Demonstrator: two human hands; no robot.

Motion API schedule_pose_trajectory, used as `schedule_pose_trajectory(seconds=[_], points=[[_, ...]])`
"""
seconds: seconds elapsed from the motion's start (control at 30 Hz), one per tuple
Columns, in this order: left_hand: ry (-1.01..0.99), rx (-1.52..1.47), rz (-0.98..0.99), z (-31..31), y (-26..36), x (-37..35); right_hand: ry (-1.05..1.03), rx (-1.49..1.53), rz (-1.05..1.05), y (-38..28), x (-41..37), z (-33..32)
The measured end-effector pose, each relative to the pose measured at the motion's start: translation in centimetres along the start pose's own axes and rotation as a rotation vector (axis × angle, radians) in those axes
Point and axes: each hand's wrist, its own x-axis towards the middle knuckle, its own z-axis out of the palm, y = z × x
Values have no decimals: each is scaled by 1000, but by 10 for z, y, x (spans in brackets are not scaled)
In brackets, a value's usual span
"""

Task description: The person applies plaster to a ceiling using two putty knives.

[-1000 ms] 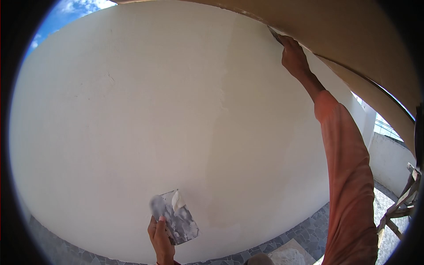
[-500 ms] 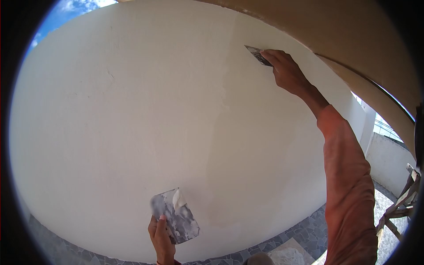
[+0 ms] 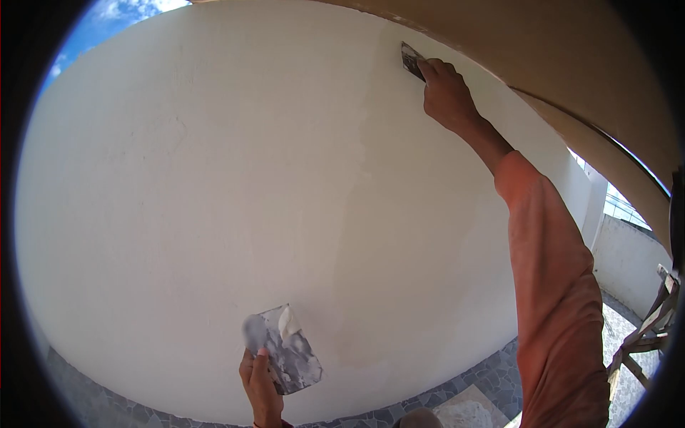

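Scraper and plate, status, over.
Right hand gripping scraper, high at the wall. Left hand holding smeared plate, white paste on it. Nothing visible between scraper and wall.

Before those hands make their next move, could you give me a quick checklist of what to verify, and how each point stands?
1. Right hand has a secure grip on the small blade: ok, the fingers close on its near end.
2. Left hand holds the flat plate: ok, the thumb lies over its face.
3. White paste on the plate: ok, a small lump sits near the top edge.
4. Blade pressed on the wall: cannot tell, contact is not clear from this view.
5. Hands clear of each other: ok, one is high, the other low.
6. Wall paste dry: cannot tell by sight.
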Motion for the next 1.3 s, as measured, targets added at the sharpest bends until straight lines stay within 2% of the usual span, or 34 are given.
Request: schedule_pose_trajectory(seconds=[0.1, 0.2, 0.3, 0.43, 0.63, 0.73, 0.9, 1.0, 1.13, 1.17, 1.3], points=[[-1, -10, 0, -1, -2, 0, 12, 110, -233, -12, -18, -10], [-7, -19, 1, -1, -2, 0, 71, 100, -214, -13, -13, -16], [-4, -13, -8, -4, -4, 1, 151, 24, -99, 2, 8, -3], [5, -7, 6, -2, -4, 1, 210, -68, -105, 25, 24, 9], [6, 10, 5, -3, -5, 1, 77, -67, 1, 18, 24, 18], [-2, -5, 6, -3, -4, 1, 138, -50, -132, 4, 9, 19], [-8, -6, 12, -2, -4, 1, 36, 85, -438, -3, -22, -14], [-16, -8, 9, -3, -5, 1, 101, -8, -205, 21, -29, -10], [-8, 1, 3, -4, -5, 2, 38, -94, 63, 56, -24, 6], [-13, -1, 4, -4, -6, 2, 70, -94, 57, 64, -22, 11], [-9, -10, -1, -3, -5, 2, -16, -134, 163, 63, -13, 14]])
